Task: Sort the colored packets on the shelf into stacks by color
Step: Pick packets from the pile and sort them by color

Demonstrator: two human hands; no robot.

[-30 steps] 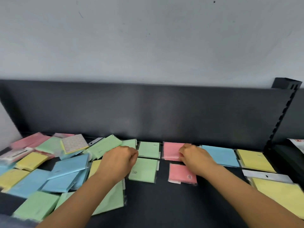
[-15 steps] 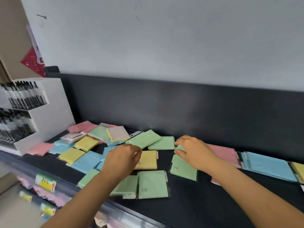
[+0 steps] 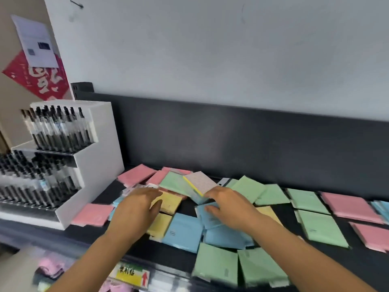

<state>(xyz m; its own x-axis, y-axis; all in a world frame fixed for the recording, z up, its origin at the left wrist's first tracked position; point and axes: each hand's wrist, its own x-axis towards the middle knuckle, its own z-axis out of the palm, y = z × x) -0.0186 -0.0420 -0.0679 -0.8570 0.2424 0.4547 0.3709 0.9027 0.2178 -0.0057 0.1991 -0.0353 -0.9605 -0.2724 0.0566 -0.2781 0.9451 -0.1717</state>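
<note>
Dozens of packets lie mixed on the shelf (image 3: 188,206), so by my read the sort is early-to-mid.

Far left is a white pen rack (image 3: 99,165), not part of the job. Just right of it a pink packet (image 3: 92,214) sits near the front edge, w/ more pink ones (image 3: 135,174) at the back.

The left hand (image 3: 136,207) is released, fingers straight, flat over a yellow packet (image 3: 169,202). Whether it's touching or just above, can't tell w/ the blur. A second yellow packet (image 3: 159,225) lies nearer, beside that wrist. Behind them is a green packet (image 3: 174,183) w/ a patterned packet (image 3: 202,182) lying partly on it.

The right hand (image 3: 229,205) has fingers & thumb reaching over the far edge of a blue packet (image 3: 207,218). Pinched or only pressed, can't tell. More blue packets (image 3: 183,231) overlap at its near side. Further right are green packets (image 3: 322,227) laid out & a pink stack (image 3: 351,207), well apart from the muddle.

Step in hand is prob. pulling blue w/ the right hand, yellow w/ the left. To do it well:
- Slide each packet flat off its neighbours before lifting. The glossy sleeves prob. slip & drag others along.
- Keep one colour per hand.
- Square the edges as each lands on its own stack.
- Leave the patterned one till last, since its colour group is unclear.
</note>
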